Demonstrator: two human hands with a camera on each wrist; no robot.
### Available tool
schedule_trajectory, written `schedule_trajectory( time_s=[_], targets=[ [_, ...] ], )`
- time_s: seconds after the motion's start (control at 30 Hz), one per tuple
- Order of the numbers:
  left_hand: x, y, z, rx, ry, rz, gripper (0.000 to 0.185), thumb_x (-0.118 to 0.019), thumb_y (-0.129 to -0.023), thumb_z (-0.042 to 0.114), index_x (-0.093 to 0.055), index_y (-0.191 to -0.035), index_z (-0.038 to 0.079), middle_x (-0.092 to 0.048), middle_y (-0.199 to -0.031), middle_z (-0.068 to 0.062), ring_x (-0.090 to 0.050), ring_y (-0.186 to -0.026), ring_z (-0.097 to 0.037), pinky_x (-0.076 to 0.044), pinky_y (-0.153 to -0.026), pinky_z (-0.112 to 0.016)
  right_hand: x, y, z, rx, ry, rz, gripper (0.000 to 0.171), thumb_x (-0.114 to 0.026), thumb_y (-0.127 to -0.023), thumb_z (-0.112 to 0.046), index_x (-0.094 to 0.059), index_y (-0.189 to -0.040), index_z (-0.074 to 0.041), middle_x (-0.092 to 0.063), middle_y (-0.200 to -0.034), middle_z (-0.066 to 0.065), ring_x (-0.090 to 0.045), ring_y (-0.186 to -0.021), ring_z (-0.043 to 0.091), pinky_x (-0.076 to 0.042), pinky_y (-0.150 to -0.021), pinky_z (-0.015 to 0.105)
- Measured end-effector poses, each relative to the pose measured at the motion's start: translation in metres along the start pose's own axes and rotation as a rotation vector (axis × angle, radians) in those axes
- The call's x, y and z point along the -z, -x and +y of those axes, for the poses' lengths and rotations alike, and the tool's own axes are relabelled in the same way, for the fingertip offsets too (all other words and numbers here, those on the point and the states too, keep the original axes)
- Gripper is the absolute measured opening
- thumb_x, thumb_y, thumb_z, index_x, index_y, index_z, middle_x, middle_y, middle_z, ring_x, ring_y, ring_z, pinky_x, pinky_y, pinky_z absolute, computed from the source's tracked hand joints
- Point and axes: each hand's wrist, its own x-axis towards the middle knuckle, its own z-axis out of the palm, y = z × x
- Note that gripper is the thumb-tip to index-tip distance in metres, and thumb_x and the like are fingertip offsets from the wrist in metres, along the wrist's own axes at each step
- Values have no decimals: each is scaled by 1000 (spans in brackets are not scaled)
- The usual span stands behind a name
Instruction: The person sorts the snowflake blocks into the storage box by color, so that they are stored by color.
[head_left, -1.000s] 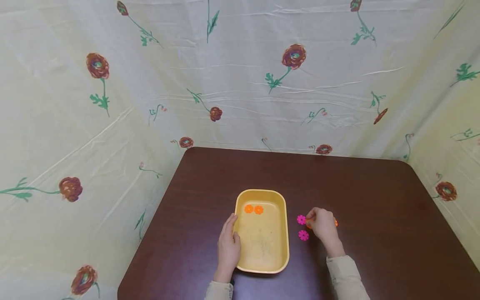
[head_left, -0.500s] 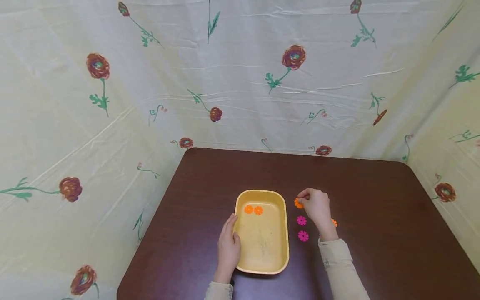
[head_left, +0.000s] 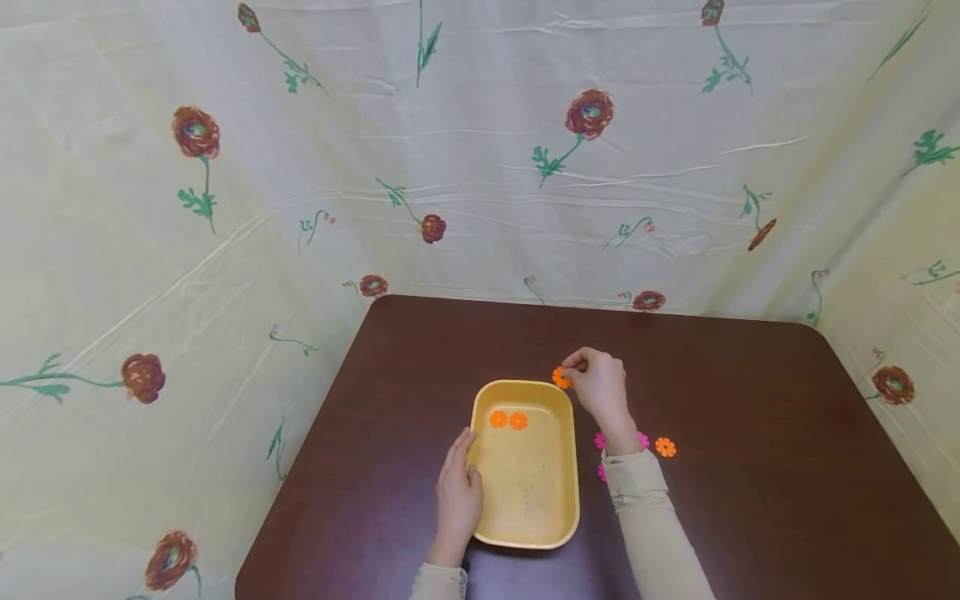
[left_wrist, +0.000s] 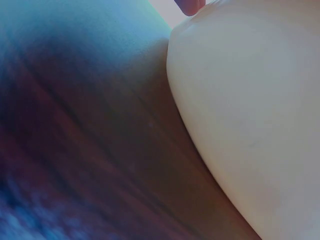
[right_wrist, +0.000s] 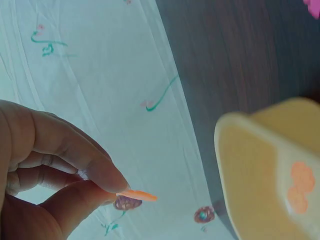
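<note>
the orange flower disc (head_left: 560,377) is pinched edge-on between the thumb and forefinger of the right hand (head_left: 597,386), held in the air just past the far right corner of the yellow tray (head_left: 574,467). in the right wrist view the disc (right_wrist: 136,195) shows as a thin flat sliver, so it looks light, stiff and plastic; its notched rim gives the fingertips (right_wrist: 107,180) something to catch, and a pinch across the edge seems the surest hold, since flat on wood it would be hard to lift. two more orange discs (head_left: 508,420) lie side by side at the tray's far end. the left hand (head_left: 457,496) lies with relaxed fingers along the tray's left wall, holding nothing. right of the tray on the dark table (head_left: 750,392), toward its near edge, lie pink discs (head_left: 642,440), partly hidden by the sleeve (head_left: 648,525), and one loose orange disc (head_left: 665,447).
</note>
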Motion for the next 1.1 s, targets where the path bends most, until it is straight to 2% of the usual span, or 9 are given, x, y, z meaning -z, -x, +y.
schedule_trajectory(
  time_s=[0.17, 0.43, 0.63, 0.83, 1.0, 1.1],
  targets=[
    [0, 1, 0, -26, -7, 25, 51, -52, -74, -17, -56, -121, 3, -53, -129, -12, -51, -115, -30, -44, -87, -47, -17, -3, -15, -47, -73, -30, 4, -68, -80, -8, -67, -83, -4, -64, -74, 7, -58, -62, 18, -53, -60, 29],
    [0, 2, -3, -40, -14, 39, 51, -52, -73, -17, -57, -120, 3, -54, -128, -12, -52, -114, -30, -44, -86, -47, -48, 0, -33, -81, -163, -69, 5, -67, -80, -6, -66, -84, -3, -62, -73, 7, -57, -61, 17, -52, -59, 26],
    [0, 2, -3, -57, -6, 42, 52, -52, -72, -17, -57, -120, 3, -54, -127, -13, -52, -113, -31, -44, -85, -47, -71, 9, -33, -91, -203, -95, 4, -68, -78, -3, -66, -82, -3, -63, -70, 7, -60, -58, 14, -51, -55, 25],
    [0, 1, -3, -51, -7, 35, 51, -53, -74, -15, -57, -121, 4, -54, -128, -11, -51, -115, -30, -44, -87, -47, -88, 14, -28, -175, -279, -159, 5, -65, -79, 0, -64, -84, -3, -61, -70, 7, -61, -56, 16, -50, -51, 24],
    [1, 1, -3, -60, -7, 39, 51, -53, -73, -15, -57, -120, 3, -54, -128, -11, -52, -114, -30, -44, -86, -47, -99, 18, -22, -221, -270, -188, 6, -65, -78, 1, -65, -83, -1, -62, -66, 7, -62, -54, 17, -48, -47, 23],
    [2, 1, -3, -61, -8, 38, 50, -53, -73, -15, -57, -120, 3, -54, -128, -11, -52, -114, -30, -44, -86, -47, -104, 21, -20, -232, -209, -211, 8, -66, -74, 1, -68, -82, -1, -62, -64, 7, -61, -52, 16, -46, -46, 21]
  ],
)
